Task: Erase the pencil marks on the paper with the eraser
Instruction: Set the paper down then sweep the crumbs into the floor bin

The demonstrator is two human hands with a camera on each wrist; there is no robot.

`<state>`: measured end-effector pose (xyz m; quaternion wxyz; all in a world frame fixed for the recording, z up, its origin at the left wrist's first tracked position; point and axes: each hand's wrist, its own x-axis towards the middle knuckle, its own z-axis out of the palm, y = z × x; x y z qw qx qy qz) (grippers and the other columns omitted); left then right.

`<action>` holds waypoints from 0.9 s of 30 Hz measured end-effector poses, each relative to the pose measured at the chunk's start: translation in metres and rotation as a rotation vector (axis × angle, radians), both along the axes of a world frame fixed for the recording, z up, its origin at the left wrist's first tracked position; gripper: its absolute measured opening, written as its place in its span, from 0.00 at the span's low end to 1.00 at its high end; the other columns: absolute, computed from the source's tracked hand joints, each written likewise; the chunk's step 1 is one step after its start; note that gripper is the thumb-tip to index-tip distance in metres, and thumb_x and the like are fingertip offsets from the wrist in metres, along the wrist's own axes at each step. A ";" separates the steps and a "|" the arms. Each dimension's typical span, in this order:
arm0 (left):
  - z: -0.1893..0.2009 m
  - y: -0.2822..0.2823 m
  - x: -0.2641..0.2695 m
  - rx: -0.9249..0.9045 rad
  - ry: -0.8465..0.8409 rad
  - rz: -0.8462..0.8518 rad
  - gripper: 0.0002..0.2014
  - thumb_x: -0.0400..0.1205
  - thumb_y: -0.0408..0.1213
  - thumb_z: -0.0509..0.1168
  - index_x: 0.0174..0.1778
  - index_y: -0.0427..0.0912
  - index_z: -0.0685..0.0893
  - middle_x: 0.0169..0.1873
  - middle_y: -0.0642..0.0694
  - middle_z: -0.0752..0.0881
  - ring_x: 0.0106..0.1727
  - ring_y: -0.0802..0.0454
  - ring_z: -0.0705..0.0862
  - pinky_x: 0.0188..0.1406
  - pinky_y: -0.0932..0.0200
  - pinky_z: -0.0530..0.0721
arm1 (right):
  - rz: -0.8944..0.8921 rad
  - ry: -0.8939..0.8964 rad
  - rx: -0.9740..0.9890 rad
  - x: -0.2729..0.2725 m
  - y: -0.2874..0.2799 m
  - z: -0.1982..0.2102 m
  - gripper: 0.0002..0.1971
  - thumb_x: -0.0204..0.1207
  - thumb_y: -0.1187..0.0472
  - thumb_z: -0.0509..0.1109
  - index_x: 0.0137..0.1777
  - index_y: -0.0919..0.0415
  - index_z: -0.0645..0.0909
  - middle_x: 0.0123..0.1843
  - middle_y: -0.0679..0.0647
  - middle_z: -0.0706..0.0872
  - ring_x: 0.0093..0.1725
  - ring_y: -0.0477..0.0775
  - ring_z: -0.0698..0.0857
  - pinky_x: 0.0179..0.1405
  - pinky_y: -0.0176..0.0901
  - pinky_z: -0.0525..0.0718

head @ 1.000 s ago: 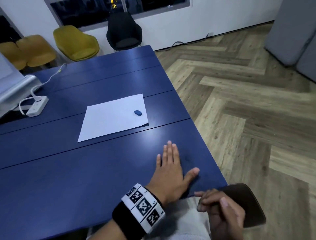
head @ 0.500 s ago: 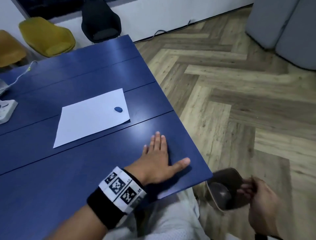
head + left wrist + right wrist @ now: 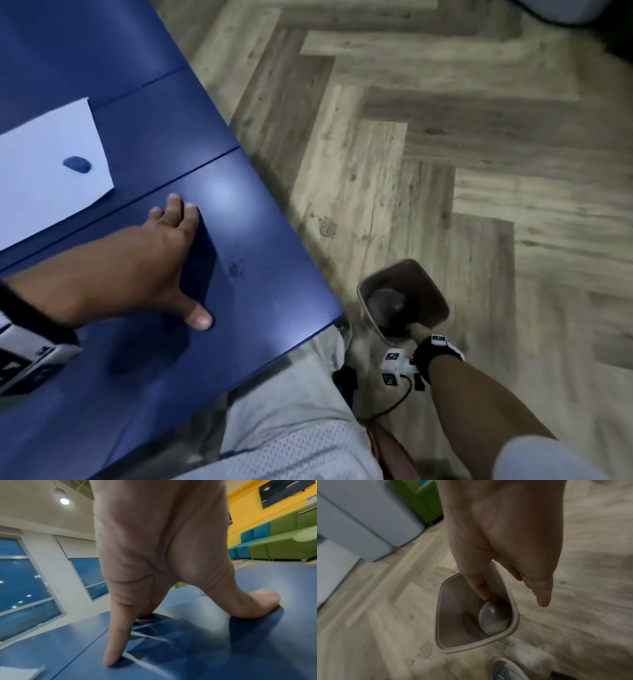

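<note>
Blue desk steadies me under my flat, spread left hand; my right hand pinches the brown plastic bin, apparently repositioning it.

The head camera looked steeply down from above, taking in the corner of the blue table on its left and the herringbone wood floor on its right; the left wrist camera sat very close behind the left hand, low over the same table, facing out toward windows and sofas; the right wrist camera looked down past the right hand at the floor and the small bin, which the head view shared.
</note>
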<state>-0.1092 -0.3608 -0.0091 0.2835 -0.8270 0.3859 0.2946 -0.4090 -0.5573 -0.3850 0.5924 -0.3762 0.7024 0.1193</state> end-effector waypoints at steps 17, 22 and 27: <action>-0.009 -0.021 -0.007 0.087 -0.137 0.022 0.86 0.45 0.69 0.80 0.79 0.29 0.26 0.83 0.31 0.31 0.87 0.37 0.47 0.81 0.50 0.61 | -0.442 0.012 -0.185 -0.026 0.007 -0.124 0.21 0.56 0.46 0.76 0.42 0.61 0.84 0.42 0.63 0.90 0.42 0.65 0.90 0.51 0.64 0.89; 0.004 -0.014 -0.016 -0.039 -0.035 0.036 0.78 0.54 0.64 0.82 0.82 0.28 0.37 0.84 0.27 0.37 0.86 0.33 0.49 0.79 0.52 0.63 | -0.474 0.076 -0.362 0.002 0.007 0.003 0.20 0.71 0.51 0.76 0.52 0.70 0.84 0.52 0.67 0.88 0.56 0.66 0.86 0.63 0.61 0.83; 0.011 0.004 -0.015 -0.245 0.001 -0.015 0.66 0.55 0.64 0.83 0.80 0.36 0.54 0.84 0.36 0.51 0.82 0.40 0.61 0.71 0.49 0.73 | -0.451 0.060 -0.652 0.007 0.027 0.073 0.15 0.64 0.45 0.71 0.29 0.58 0.79 0.42 0.66 0.86 0.45 0.67 0.85 0.52 0.62 0.84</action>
